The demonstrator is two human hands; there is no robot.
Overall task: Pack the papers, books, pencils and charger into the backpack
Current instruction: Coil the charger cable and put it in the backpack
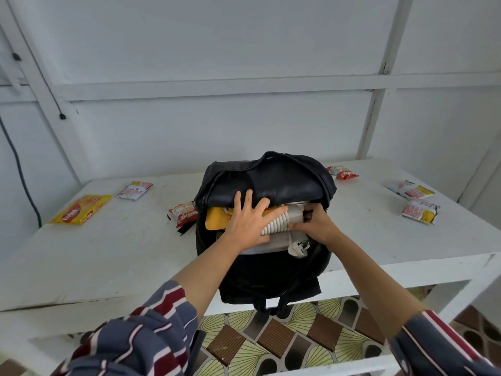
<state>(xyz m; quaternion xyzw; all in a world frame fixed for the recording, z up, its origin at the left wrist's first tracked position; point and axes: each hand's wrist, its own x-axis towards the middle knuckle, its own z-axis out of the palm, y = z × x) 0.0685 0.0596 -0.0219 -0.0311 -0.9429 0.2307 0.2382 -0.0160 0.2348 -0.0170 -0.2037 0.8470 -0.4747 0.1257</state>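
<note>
A black backpack point(271, 183) lies on the white table point(108, 253), its main opening facing me. In the opening I see a yellow book or folder point(215, 219), white papers point(273, 244) and a white charger with a coiled cable point(276, 223); its plug point(298, 248) hangs out at the front. My left hand point(248, 223) lies flat with spread fingers on the contents, fingertips against the bag's black flap. My right hand point(315, 223) grips the charger's block at the right of the opening. Pencils are not visible.
Snack packets lie around the bag: a yellow pack point(81, 210) and a white-red one point(134, 189) at the left, one point(184, 213) touching the bag's left side, others at the right point(342, 172) point(412, 189) point(420, 211). A wall stands behind the table; tiled floor shows below.
</note>
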